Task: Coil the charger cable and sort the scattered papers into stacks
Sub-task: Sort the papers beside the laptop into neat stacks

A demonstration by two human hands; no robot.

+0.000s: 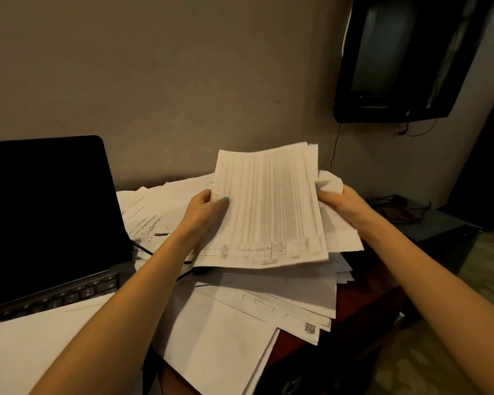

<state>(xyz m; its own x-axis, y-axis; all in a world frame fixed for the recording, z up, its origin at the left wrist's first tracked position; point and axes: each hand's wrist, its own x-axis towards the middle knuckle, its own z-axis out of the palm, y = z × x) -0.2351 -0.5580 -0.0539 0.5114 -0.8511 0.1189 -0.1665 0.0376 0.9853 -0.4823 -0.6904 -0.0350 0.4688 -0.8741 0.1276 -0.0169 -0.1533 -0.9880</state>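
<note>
Pinched at its long edges between left hand (207,202) and right hand (341,202), the sheaf of printed sheets (268,206) hangs tilted over the scattered papers (268,303). Uncoiled, the black charger cable (144,248) lies beside the laptop (40,209), nearer the left hand.

Laptop (40,209) at left, scattered papers (268,303) to its right, cable (142,247) seemingly under them, sheaf (268,209) above.

Open black laptop (46,212) walls off the left with its upright screen. Right of it, loose white papers (268,303) cover the desk, with a thin black cable (143,248) running under them. A raised sheaf of printed sheets (268,206), gripped by left hand (206,206) and right hand (342,203), blocks the air over that pile. Free: above the screen, and a bare red-brown table strip (365,286) far right of the laptop.
</note>
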